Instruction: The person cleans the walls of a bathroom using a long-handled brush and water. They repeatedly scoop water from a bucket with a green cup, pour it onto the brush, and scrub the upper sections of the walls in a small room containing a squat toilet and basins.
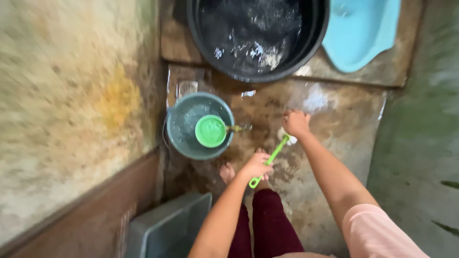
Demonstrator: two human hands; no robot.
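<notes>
My left hand [256,166] grips the green handle of a long brush [270,160], whose white head [288,139] rests low on the wet floor. My right hand [296,123] is closed just above the brush head, its fingers curled near it; whether it holds anything I cannot tell. My bare foot [227,173] shows below the left hand, beside my dark red trouser legs.
A grey bucket [184,138] with a green dipper [211,131] floating in it stands left of my hands. A large black tub of water [258,36] sits behind, with a light blue squat toilet pan [358,33] at its right. A grey lid or tray [167,229] leans bottom left by the stained wall.
</notes>
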